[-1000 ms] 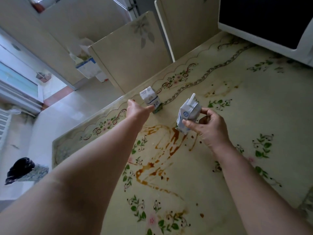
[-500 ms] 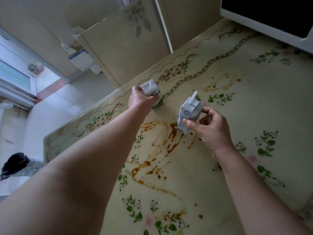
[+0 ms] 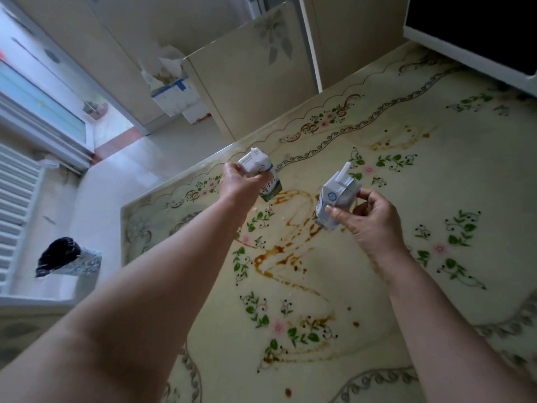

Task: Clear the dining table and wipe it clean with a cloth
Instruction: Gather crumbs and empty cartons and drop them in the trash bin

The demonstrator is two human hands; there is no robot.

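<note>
A small white milk carton with a green base (image 3: 266, 177) is held off the table in my left hand (image 3: 239, 184), near the table's far edge. A second white and blue carton with a straw (image 3: 335, 199) is gripped by my right hand (image 3: 370, 223) and tilted above the table. The dining table (image 3: 436, 199) has a cream floral top. Brown sauce smears (image 3: 279, 254) run across its middle under both cartons. No cloth is in view.
Two cream chair backs (image 3: 252, 82) stand against the table's far edge. A white appliance with a dark door (image 3: 479, 33) sits at the back right corner. On the floor to the left is a bin with a black bag (image 3: 62, 257), beside a radiator (image 3: 14, 193).
My left hand closed on the green-based carton and lifted it clear of the table. My right hand kept its carton raised, nearly still.
</note>
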